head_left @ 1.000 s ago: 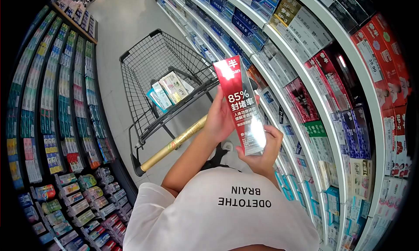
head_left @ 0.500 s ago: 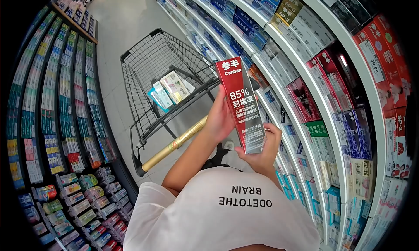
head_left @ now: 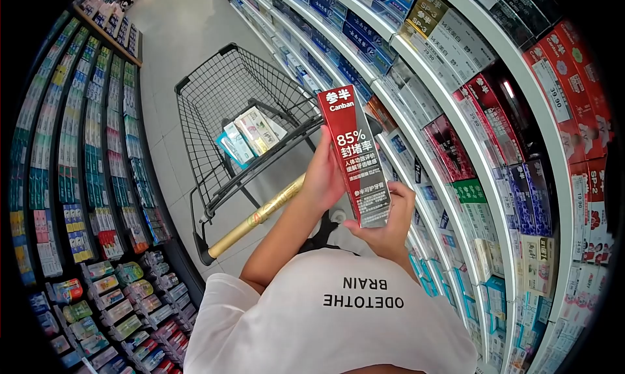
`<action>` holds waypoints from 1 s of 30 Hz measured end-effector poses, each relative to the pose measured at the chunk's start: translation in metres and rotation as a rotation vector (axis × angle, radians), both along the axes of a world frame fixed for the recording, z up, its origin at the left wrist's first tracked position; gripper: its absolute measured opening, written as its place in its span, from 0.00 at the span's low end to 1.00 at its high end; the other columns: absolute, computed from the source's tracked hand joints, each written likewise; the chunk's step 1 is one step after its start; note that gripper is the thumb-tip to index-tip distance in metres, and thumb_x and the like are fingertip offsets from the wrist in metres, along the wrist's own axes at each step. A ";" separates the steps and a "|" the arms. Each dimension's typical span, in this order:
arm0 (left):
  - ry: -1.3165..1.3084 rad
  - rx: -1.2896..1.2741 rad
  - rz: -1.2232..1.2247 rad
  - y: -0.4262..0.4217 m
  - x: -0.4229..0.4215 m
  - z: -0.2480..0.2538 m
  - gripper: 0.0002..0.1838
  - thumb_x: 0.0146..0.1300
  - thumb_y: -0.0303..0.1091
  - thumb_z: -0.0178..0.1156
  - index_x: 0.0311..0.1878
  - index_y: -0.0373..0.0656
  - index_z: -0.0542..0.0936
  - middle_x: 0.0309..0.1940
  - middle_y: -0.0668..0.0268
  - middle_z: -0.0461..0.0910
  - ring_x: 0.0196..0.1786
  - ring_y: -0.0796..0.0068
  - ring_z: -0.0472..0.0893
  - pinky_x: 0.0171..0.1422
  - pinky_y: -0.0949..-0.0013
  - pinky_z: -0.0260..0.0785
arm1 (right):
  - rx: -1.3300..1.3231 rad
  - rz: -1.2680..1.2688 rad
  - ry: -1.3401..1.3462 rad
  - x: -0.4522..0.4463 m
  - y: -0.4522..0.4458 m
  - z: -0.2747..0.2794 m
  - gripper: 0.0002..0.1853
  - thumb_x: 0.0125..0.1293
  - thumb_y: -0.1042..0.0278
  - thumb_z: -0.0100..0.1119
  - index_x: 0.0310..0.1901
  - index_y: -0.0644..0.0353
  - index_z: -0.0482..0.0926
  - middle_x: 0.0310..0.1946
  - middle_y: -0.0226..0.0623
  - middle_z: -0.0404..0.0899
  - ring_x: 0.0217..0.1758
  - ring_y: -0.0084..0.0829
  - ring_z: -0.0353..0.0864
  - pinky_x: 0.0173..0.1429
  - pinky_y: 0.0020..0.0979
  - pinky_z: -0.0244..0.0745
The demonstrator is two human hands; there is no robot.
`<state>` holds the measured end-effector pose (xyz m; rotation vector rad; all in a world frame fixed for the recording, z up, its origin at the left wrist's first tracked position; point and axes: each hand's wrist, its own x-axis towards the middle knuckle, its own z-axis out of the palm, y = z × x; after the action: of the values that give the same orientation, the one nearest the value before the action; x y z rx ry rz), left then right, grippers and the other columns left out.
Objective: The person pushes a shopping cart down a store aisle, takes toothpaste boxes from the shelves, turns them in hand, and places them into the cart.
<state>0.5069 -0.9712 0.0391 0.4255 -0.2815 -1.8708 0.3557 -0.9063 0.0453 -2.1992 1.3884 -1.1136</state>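
Both hands have their grip closed on the red box (head_left: 352,162), which is up in front of the belly. The left hand (head_left: 327,173) holds its left long side, far from the near end. The right hand (head_left: 392,225) holds the near right corner, with its thumb by the near end. So the right hand is closer to that end, and the left hand is closer to the far end. The box is long and thin. It runs away from the body and leans a bit to the left. Its big front faces up at the person. Farther out, the cart (head_left: 194,130) is ahead and to the left, with packs (head_left: 260,132) near its near edge. The shelf (head_left: 402,45) is to the right.
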 end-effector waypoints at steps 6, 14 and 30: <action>0.004 0.011 0.005 0.002 0.001 0.003 0.40 0.68 0.64 0.29 0.61 0.34 0.64 0.52 0.47 0.74 0.56 0.55 0.74 0.61 0.58 0.67 | 0.006 -0.006 -0.112 0.003 0.000 -0.003 0.39 0.35 0.43 0.77 0.42 0.65 0.72 0.47 0.42 0.62 0.50 0.42 0.63 0.52 0.40 0.63; 0.024 -0.017 0.005 0.003 0.002 0.002 0.40 0.68 0.64 0.28 0.63 0.33 0.62 0.53 0.46 0.73 0.57 0.53 0.74 0.62 0.56 0.66 | 0.044 0.003 -0.086 0.003 0.002 -0.002 0.38 0.34 0.43 0.78 0.41 0.64 0.73 0.48 0.40 0.61 0.51 0.39 0.62 0.53 0.39 0.62; 0.014 -0.015 0.051 0.004 0.003 0.004 0.38 0.69 0.62 0.27 0.64 0.37 0.60 0.55 0.44 0.71 0.58 0.52 0.72 0.64 0.56 0.64 | 0.000 0.014 -0.076 0.005 0.001 -0.003 0.40 0.33 0.47 0.80 0.42 0.65 0.68 0.48 0.44 0.62 0.51 0.42 0.64 0.51 0.41 0.63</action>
<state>0.5103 -0.9668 0.0434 0.4062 -0.2725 -1.8203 0.3610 -0.9055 0.0423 -2.1406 1.3388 -1.1797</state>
